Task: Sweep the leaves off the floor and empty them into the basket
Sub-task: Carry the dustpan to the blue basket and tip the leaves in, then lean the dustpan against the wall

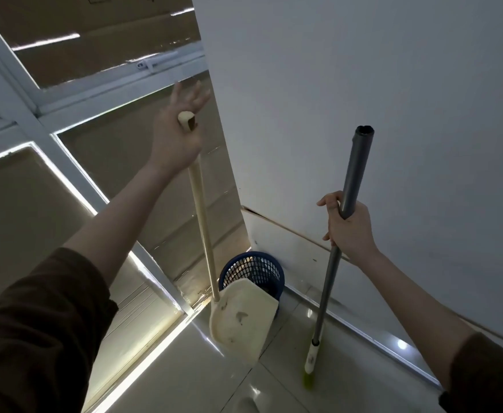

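Observation:
My left hand (178,135) is raised high and holds the top of a cream long-handled dustpan (238,317), with its outer fingers spread. The pan hangs tilted, and its front lip rests over the rim of a dark blue mesh basket (251,268) in the corner. A few dark bits cling to the inside of the pan. My right hand (348,228) is shut on the grey broom handle (353,171). The broom stands nearly upright, and its green bristles (307,383) touch the tiled floor right of the basket. What lies inside the basket cannot be made out.
A white wall (378,99) and its skirting run behind the basket and to the right. On the left stands a white-framed glass partition (74,162) with cardboard behind it. Glossy floor tiles (184,380) lie in front of the basket.

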